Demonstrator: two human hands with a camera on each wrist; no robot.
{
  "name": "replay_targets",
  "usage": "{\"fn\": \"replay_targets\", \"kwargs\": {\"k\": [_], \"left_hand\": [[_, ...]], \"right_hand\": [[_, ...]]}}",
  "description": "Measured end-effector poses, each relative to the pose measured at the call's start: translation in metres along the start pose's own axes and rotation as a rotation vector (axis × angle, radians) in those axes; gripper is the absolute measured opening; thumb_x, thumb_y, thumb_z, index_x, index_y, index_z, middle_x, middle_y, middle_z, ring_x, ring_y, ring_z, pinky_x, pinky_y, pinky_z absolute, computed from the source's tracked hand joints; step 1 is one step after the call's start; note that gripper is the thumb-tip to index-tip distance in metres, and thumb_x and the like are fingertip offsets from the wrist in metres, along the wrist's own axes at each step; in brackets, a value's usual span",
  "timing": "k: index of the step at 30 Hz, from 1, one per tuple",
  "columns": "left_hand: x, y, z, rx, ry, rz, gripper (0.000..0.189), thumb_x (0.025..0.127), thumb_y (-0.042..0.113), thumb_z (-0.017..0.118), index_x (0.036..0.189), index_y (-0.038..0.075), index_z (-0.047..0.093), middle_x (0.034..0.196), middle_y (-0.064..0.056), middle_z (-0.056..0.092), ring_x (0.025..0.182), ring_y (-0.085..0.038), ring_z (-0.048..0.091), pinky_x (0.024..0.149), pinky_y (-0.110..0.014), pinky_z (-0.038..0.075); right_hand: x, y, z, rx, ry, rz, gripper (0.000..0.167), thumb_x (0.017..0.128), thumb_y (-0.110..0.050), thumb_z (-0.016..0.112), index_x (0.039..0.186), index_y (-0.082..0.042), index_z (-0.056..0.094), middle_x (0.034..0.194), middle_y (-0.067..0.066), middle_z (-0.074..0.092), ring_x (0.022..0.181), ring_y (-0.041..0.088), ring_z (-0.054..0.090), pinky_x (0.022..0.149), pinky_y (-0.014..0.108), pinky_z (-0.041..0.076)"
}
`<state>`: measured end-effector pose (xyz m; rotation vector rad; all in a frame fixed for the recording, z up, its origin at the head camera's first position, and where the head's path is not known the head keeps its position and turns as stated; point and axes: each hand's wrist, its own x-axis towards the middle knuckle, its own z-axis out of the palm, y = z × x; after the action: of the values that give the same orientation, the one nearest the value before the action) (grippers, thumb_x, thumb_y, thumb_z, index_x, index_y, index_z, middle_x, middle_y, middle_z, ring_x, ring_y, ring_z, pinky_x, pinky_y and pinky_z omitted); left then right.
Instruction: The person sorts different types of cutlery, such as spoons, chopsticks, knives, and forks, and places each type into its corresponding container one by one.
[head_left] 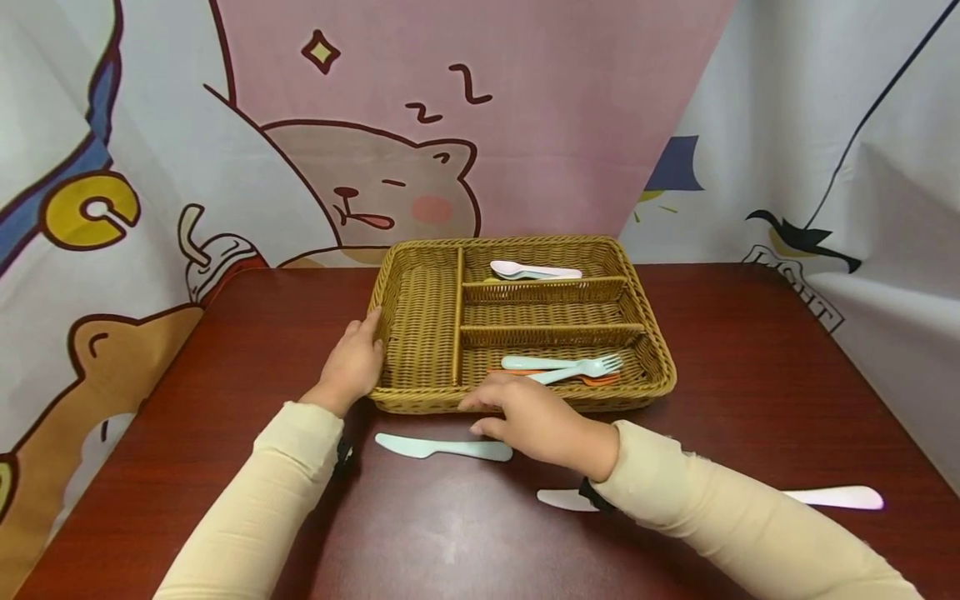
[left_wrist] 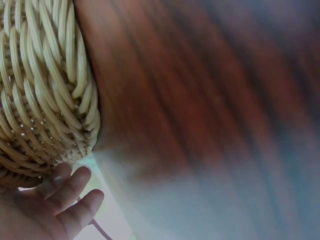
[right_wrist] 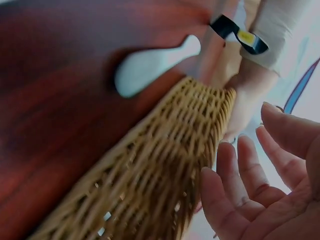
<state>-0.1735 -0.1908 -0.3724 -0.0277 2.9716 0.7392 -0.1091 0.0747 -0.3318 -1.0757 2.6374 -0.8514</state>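
Note:
A woven wicker basket [head_left: 551, 242] with several compartments sits at the back of the table. My left hand [head_left: 354, 362] rests against its left end, fingers [left_wrist: 77, 192] fairly straight along the wicker. Over the front rim hovers my right hand [head_left: 532, 417], its fingers [right_wrist: 250, 170] loosely spread and nothing between them. Just beyond it, in the front compartment, lie pale mint forks [head_left: 600, 365] on top of orange cutlery [head_left: 600, 381]. A mint knife [head_left: 442, 447] lies on the table between both hands, in front of the basket.
A white knife [head_left: 840, 497] lies at the front right, partly covered by the right forearm. Pale spoons [head_left: 532, 271] lie in the back compartment. Behind the dark red table [head_left: 712, 350] hangs a printed curtain [head_left: 562, 108].

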Motion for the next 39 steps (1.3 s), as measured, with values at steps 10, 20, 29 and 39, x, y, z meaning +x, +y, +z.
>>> {"fn": "replay_targets", "kwargs": {"k": [10, 20, 29, 39], "left_hand": [[-0.001, 0.001, -0.001, 0.008, 0.013, -0.002, 0.056, 0.102, 0.014, 0.037, 0.155, 0.009, 0.018, 0.138, -0.026, 0.039, 0.117, -0.042, 0.049, 0.094, -0.055, 0.043], [-0.001, 0.001, 0.000, 0.004, 0.018, 0.002, 0.056, 0.103, 0.014, 0.037, 0.155, 0.009, 0.018, 0.139, -0.026, 0.039, 0.118, -0.041, 0.049, 0.095, -0.054, 0.043], [-0.001, 0.002, 0.000, 0.009, 0.029, 0.009, 0.055, 0.102, 0.012, 0.037, 0.154, 0.007, 0.021, 0.137, -0.026, 0.040, 0.119, -0.042, 0.049, 0.096, -0.054, 0.043], [-0.002, 0.001, -0.001, 0.006, 0.024, 0.005, 0.055, 0.102, 0.012, 0.036, 0.154, 0.007, 0.021, 0.136, -0.026, 0.040, 0.120, -0.042, 0.048, 0.098, -0.054, 0.042]], "right_hand": [[0.002, -0.002, 0.025, -0.051, -0.094, -0.007, 0.025, 0.087, -0.015, 0.072, 0.112, -0.010, 0.071, 0.104, 0.002, 0.066, 0.089, 0.016, 0.061, 0.076, 0.031, 0.050], [0.005, -0.001, 0.040, -0.144, -0.125, 0.004, 0.027, 0.084, -0.015, 0.075, 0.111, -0.012, 0.072, 0.098, 0.001, 0.064, 0.084, 0.013, 0.060, 0.072, 0.029, 0.051], [0.008, 0.003, 0.045, -0.210, -0.109, -0.012, 0.023, 0.082, -0.011, 0.076, 0.104, -0.013, 0.073, 0.092, 0.002, 0.064, 0.086, 0.017, 0.062, 0.070, 0.032, 0.052], [0.013, 0.003, 0.047, -0.258, -0.111, -0.035, 0.020, 0.081, -0.005, 0.073, 0.100, -0.012, 0.073, 0.086, 0.001, 0.062, 0.082, 0.018, 0.062, 0.066, 0.031, 0.051]]}}
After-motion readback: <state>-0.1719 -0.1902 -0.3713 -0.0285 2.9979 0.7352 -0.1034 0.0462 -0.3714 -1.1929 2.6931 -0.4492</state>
